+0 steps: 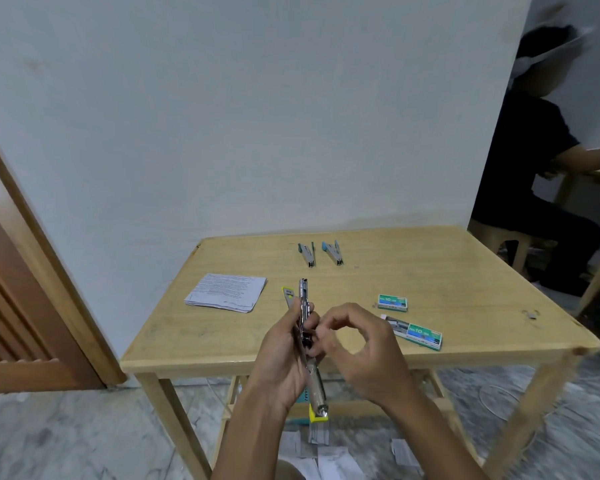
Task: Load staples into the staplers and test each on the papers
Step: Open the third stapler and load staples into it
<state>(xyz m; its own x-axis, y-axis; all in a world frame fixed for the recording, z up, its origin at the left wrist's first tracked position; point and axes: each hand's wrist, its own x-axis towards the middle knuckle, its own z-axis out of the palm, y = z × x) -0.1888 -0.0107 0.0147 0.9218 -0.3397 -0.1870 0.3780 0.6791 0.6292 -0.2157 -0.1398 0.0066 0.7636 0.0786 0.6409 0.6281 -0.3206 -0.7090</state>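
My left hand (284, 362) grips a yellow stapler (305, 306) that is swung open, its metal magazine pointing away from me above the table's front edge. My right hand (357, 344) is beside it, fingertips curled and pinching at the magazine's middle; whether a staple strip sits between them is hidden. Two blue-grey staplers (307, 254) (333, 252) lie side by side at the back of the wooden table (465, 271). A stack of printed papers (227, 292) lies at the left. A shut green staple box (392, 302) and an opened one (418, 334) lie at the right.
A few loose staples (531, 314) lie near the table's right edge. Scraps of paper litter the tiled floor (329, 459) under the table. A wooden door (21, 289) stands at the left. Another person (541, 168) sits at a second table at the right.
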